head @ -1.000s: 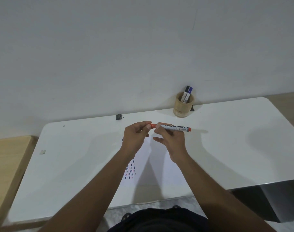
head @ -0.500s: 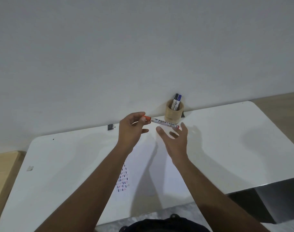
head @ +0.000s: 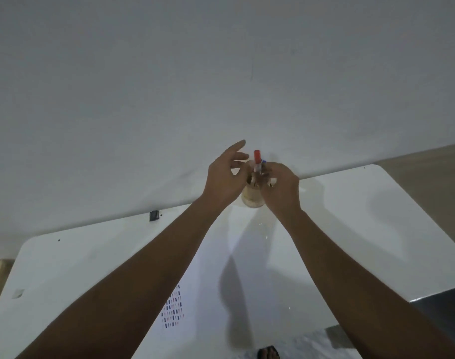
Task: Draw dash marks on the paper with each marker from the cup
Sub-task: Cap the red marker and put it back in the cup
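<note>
Red-capped marker (head: 257,161) upright in wooden cup (head: 251,198) — paper (head: 208,294) (dash-marked) lies flat.

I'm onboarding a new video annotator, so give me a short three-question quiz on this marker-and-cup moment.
1. True or false: the red-capped marker stands upright at the cup.
2. Which hand is spread open with nothing in it? A) left hand B) right hand
3. On which part of the paper do the dash marks sit?

Key: 1 true. 2 A; the right hand's fingers are at the markers. 3 Its left side, below the left forearm.
</note>
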